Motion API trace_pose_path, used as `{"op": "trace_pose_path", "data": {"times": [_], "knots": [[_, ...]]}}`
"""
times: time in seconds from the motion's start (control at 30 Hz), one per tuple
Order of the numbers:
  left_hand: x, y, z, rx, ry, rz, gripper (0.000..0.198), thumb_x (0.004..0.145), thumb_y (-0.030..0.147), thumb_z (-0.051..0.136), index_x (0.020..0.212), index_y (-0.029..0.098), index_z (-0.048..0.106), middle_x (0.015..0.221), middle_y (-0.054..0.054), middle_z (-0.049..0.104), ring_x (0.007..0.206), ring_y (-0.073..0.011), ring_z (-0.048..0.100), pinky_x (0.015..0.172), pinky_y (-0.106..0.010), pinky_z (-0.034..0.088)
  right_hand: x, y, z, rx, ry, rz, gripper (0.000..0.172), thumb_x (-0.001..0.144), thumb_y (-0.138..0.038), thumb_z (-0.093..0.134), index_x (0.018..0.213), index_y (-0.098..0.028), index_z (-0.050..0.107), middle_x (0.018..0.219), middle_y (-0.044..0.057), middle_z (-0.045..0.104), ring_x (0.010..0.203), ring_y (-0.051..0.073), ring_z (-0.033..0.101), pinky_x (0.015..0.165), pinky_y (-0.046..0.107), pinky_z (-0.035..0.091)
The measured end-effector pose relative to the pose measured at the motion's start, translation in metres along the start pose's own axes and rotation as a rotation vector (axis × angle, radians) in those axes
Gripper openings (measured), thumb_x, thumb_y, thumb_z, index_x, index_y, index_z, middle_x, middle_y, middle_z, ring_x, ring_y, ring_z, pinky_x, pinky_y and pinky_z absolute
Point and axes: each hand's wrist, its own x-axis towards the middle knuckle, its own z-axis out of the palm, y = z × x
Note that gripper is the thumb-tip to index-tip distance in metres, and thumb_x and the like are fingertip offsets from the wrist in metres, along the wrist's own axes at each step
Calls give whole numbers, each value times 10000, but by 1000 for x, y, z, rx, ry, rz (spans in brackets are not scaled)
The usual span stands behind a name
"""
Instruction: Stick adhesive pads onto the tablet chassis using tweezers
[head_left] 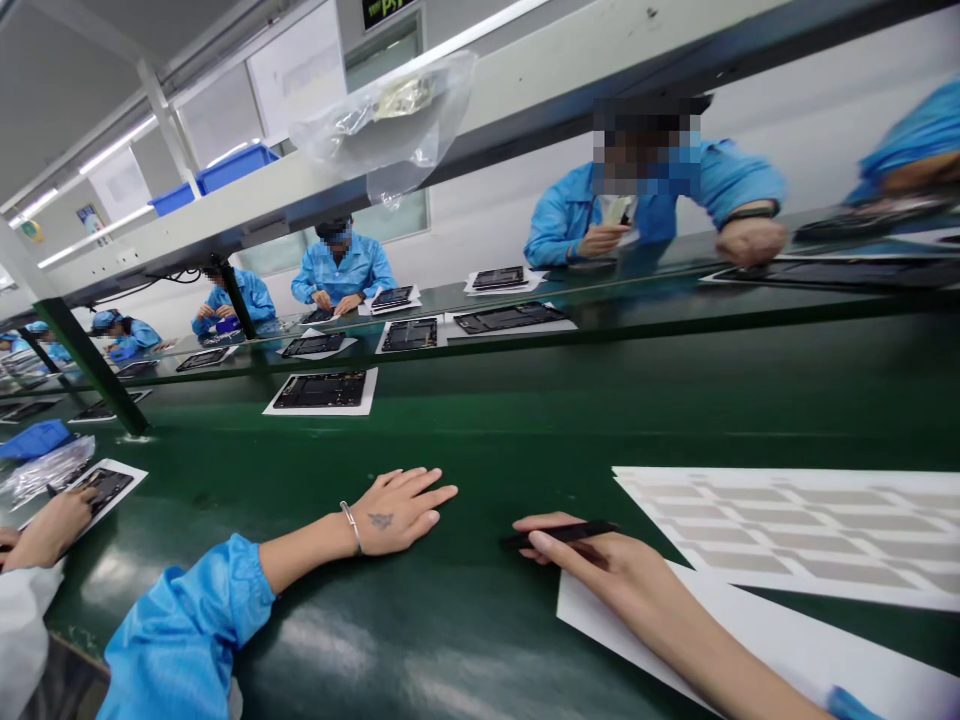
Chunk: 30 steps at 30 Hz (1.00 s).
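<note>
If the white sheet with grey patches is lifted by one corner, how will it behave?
The sheet looks thin and flat, so probably floppy and light. It lies on the smooth green table, so it may slide when pushed.

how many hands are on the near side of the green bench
3: left hand flat at centre, right hand holding a black tool, a co-worker's hand at the left edge; others may be hidden.

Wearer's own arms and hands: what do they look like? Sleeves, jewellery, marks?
Both ungloved. Left hand: small dark tattoo on its back, thin silver bangle at the wrist, bright blue gathered-cuff work sleeve. Right hand: no jewellery visible; forearm uncovered, blue sleeve edge at the frame's bottom.
</note>
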Motion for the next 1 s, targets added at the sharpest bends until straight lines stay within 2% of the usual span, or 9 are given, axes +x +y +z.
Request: {"op": "trace_pose_path", "data": {"times": [0.13, 0.37, 0.57, 0.7, 0.83, 1.0], "knots": [[0, 0, -1, 2, -4, -1, 478, 1028, 335, 275, 1495, 250, 326, 1585, -53, 269, 1466, -221, 237, 1189, -440, 219, 0, 2, 1, 8, -6, 2, 585, 673, -759, 596, 737, -209, 782, 1004, 124, 756, 796, 308, 724, 764, 402, 595], [0, -1, 0, 1, 10, 3, 478, 1027, 347, 268, 1494, 264, 329, 1584, -48, 272, 1464, -217, 245, 1188, -438, 219, 0, 2, 0, -19, -2, -10, 594, 670, -772, 581, 651, -207, 765, 1000, 130, 758, 856, 324, 719, 763, 397, 592], [0, -2, 2, -12, 18, 13, 481, 1024, 350, 261, 1493, 268, 332, 1580, -56, 281, 1460, -229, 254, 1179, -458, 238, 0, 0, 1, 2, 6, 1, 580, 664, -760, 592, 710, -213, 783, 1010, 129, 758, 816, 319, 727, 752, 404, 598], [0, -1, 0, -4, 6, 7, 481, 1026, 346, 267, 1495, 259, 327, 1584, -53, 271, 1465, -222, 241, 1186, -442, 220, 0, 2, 0, -15, -4, 15, 596, 673, -765, 581, 645, -198, 765, 1021, 143, 753, 864, 336, 719, 782, 417, 593], [0, 0, 0, -12, 8, 8, 479, 1028, 344, 268, 1494, 250, 332, 1584, -57, 270, 1467, -224, 235, 1190, -443, 210, -1, 3, -1, -27, 12, 29, 592, 682, -763, 576, 671, -202, 765, 1039, 132, 753, 853, 336, 722, 769, 417, 597], [0, -1, 1, -18, 9, 8, 476, 1028, 347, 272, 1496, 278, 321, 1582, -48, 277, 1463, -224, 247, 1183, -452, 224, -2, -3, -4, -118, 26, 22, 647, 662, -822, 527, 554, -217, 729, 1038, 137, 756, 909, 367, 714, 746, 409, 595]]}}
